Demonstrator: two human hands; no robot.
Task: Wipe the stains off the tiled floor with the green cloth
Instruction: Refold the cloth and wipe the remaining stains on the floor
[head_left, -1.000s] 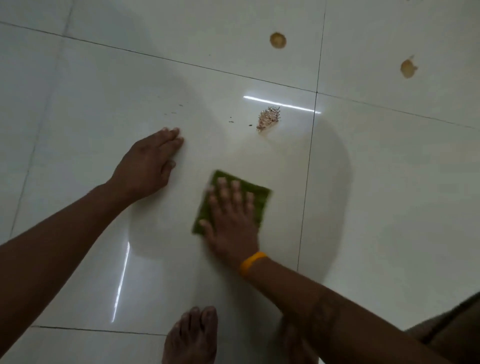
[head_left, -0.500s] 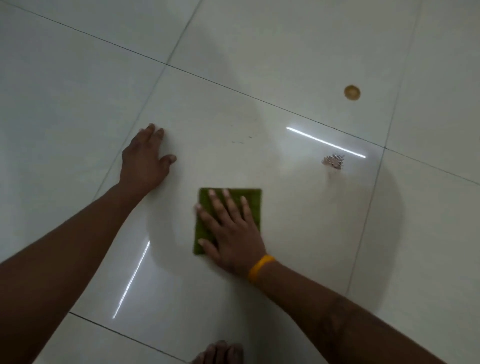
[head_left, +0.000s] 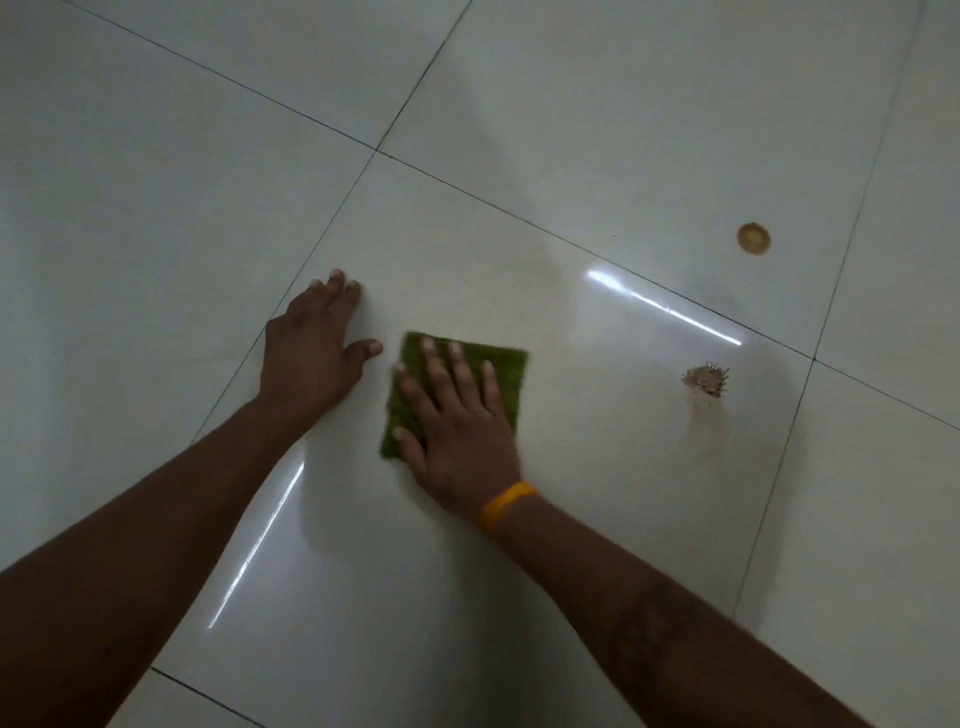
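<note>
Both hands flat: right hand (head_left: 457, 426) presses green cloth (head_left: 506, 371), left hand (head_left: 311, 353) beside.

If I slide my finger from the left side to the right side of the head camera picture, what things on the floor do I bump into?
Bare left hand pressed flat on the white tile → square green cloth under the right hand → spiky brownish splat stain → round brown ring stain.
</note>
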